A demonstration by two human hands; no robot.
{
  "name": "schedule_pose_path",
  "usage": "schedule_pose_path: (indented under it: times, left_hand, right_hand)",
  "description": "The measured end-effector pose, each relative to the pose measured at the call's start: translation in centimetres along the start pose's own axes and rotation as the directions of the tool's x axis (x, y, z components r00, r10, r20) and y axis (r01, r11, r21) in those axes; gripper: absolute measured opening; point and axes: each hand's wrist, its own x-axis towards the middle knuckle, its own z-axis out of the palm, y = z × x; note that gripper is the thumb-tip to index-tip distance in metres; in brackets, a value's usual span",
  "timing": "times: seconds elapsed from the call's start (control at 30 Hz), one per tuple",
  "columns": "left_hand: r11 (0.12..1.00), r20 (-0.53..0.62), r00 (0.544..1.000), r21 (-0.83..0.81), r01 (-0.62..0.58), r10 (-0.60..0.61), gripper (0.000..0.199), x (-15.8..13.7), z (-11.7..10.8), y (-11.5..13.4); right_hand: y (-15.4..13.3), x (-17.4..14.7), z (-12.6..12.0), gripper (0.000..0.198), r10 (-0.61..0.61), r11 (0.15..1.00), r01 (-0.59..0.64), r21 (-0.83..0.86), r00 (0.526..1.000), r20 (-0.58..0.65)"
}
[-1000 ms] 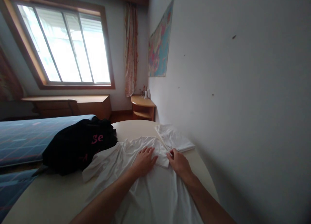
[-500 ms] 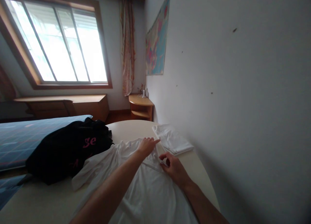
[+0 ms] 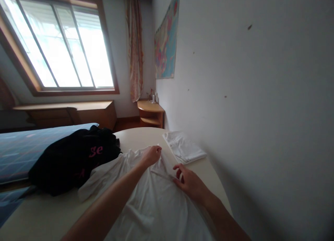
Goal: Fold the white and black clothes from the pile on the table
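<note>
Left fingers (image 3: 158, 149) pinch the white shirt (image 3: 156, 206); right fingers (image 3: 180, 167) curl loosely, hold unclear

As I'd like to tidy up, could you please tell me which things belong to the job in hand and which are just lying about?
In use:
white shirt, held by the left hand, right hand at its edge
table beneath it

Apparently lying about:
black cloth with pink lettering
folded white cloth, though possibly related
</note>
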Motion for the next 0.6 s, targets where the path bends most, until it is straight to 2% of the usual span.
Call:
schedule_pose_path:
  times: [0.13, 0.23, 0.3, 0.43, 0.5, 0.6]
  left_hand:
    - [0.989, 0.004, 0.998, -0.134, 0.069, -0.069, 0.026, -0.4, 0.2, -0.4]
    - [0.964, 0.036, 0.994, -0.242, 0.106, -0.101, 0.02, -0.3, 0.5, -0.7]
    - [0.94, 0.072, 0.99, -0.312, 0.14, -0.124, 0.022, 0.0, 0.8, -0.8]
    - [0.874, 0.153, 0.975, -0.437, 0.211, -0.159, 0.033, 0.8, 1.0, -0.4]
    - [0.842, 0.178, 0.968, -0.481, 0.242, -0.177, 0.034, 1.1, 0.6, -0.1]
    - [0.81, 0.198, 0.959, -0.518, 0.277, -0.201, 0.034, 1.1, -0.3, 0.0]
  right_hand:
    - [-0.8, -3.1, -1.4, 0.025, 0.134, 0.972, -0.108, -0.207, 0.984, 0.116]
    - [-1.3, -5.2, -1.9, 0.024, 0.185, 0.953, -0.144, -0.265, 0.973, 0.139]
    - [-1.6, -6.1, -2.1, 0.027, 0.221, 0.947, -0.191, -0.257, 0.971, 0.093]
    - [-2.3, -6.7, -2.2, 0.031, 0.291, 0.938, -0.301, -0.17, 0.953, -0.082]
    - [-2.8, -6.8, -2.2, 0.033, 0.251, 0.958, -0.267, -0.109, 0.958, -0.139]
    - [-4.2, -7.2, -2.1, 0.032, 0.155, 0.987, -0.159, -0.014, 0.977, -0.144]
